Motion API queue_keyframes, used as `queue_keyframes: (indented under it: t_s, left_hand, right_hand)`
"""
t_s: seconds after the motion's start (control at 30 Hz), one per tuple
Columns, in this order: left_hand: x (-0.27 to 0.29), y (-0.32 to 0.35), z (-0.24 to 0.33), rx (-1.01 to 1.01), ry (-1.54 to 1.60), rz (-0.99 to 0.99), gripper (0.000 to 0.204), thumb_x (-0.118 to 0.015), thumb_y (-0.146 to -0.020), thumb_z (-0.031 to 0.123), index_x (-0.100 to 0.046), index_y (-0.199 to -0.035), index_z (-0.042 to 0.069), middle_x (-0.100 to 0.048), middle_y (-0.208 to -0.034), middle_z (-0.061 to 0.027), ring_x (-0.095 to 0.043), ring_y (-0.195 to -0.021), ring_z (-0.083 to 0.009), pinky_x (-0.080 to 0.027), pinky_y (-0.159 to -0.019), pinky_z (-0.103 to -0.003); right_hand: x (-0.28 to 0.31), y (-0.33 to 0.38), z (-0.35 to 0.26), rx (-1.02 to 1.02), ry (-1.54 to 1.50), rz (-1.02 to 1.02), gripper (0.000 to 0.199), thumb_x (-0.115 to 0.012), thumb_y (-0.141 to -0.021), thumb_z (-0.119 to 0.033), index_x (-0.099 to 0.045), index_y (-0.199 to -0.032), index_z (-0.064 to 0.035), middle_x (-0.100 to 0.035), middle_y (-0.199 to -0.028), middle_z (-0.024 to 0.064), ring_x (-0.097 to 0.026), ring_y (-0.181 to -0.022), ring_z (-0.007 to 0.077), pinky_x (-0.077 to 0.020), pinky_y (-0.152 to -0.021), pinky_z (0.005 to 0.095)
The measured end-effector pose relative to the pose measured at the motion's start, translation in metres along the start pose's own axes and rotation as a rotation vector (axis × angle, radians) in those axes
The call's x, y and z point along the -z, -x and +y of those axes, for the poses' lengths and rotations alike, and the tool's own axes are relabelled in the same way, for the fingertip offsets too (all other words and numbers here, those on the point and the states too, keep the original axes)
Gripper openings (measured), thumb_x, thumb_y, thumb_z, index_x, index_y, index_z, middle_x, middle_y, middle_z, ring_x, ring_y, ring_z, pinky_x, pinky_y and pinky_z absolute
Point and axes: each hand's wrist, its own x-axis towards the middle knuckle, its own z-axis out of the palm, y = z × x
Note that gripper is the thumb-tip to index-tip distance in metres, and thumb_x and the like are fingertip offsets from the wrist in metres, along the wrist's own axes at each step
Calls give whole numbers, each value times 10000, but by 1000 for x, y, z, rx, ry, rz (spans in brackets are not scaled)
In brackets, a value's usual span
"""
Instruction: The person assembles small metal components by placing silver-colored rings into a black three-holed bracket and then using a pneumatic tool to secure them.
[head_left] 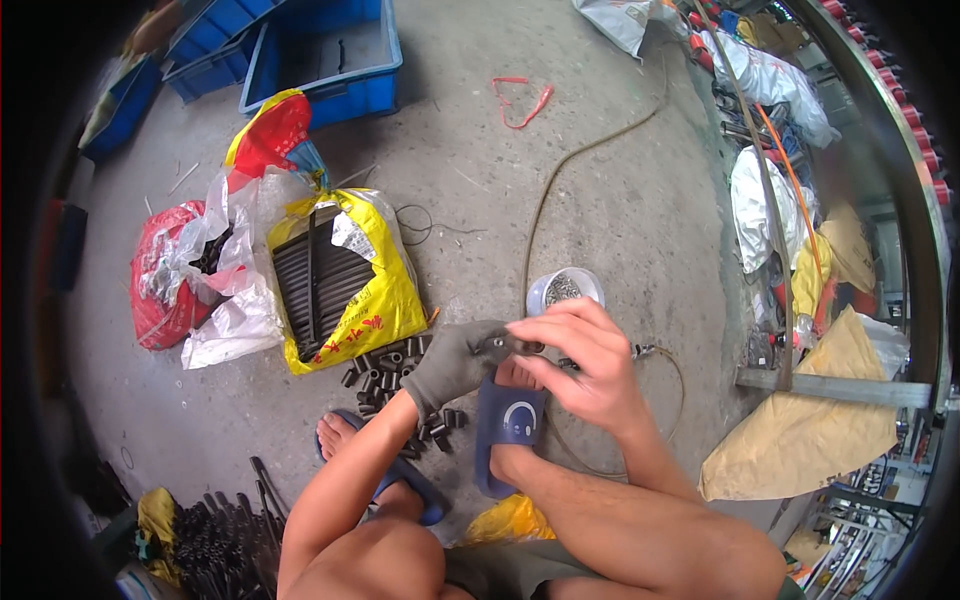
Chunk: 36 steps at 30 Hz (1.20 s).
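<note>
A small dark tube piece (520, 347) is being gripped near the centre of the frame, just above a blue slipper (507, 425). It is being pinched in the closed fingers of the gloved left hand (455, 362), seemingly so that it is kept steady, while its other end is being worked by the bare right hand (585, 365), whose fingers are curled narrowly around it. What exactly is being pressed on or in cannot be told. A heap of short black tubes (385, 365) is being kept left of centre, close to the gloved hand, probably for easy reach. Long black rods are being stored in a torn yellow bag (375, 300) further left. A small white bowl of metal bits (564, 289) is standing just above the hands.
</note>
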Motion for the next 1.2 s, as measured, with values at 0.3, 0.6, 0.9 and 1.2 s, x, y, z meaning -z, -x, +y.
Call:
queue_keyframes:
  t_s: [0.3,0.6,0.9,1.2]
  left_hand:
    - [-1,1,3,36,-168,-87,311,-736,-881,53,-702,-1189,27,-768,-1008,-130,-719,-886,-164,-574,-801,-342]
    - [3,2,0,34,-109,-56,373,-714,-897,31,-676,-1267,9,-765,-1105,-117,-691,-1003,-124,-569,-881,-323]
    - [1,-3,-1,-20,-115,-3,285,-690,-874,31,-688,-1156,-8,-751,-979,-147,-701,-930,-178,-566,-842,-360]
    - [-3,0,64,-7,263,163,904,-788,-844,85,-318,-1612,2,-577,-1408,-141,-577,-1255,-207,-469,-1082,-350]
  right_hand:
    - [-12,1,18,51,142,-223,309,-821,-772,-106,-732,-1065,-74,-727,-909,57,-678,-910,263,-498,-814,388]
    - [-16,1,14,51,165,-154,233,-838,-771,-132,-740,-979,-93,-744,-927,40,-695,-927,244,-487,-819,375]
    - [-32,12,29,27,245,-176,253,-752,-870,-189,-673,-1087,-86,-692,-999,74,-657,-974,266,-502,-849,393]
    - [-53,15,18,3,54,-79,372,-682,-918,-135,-566,-1254,-28,-568,-1240,174,-573,-1122,323,-496,-968,444]
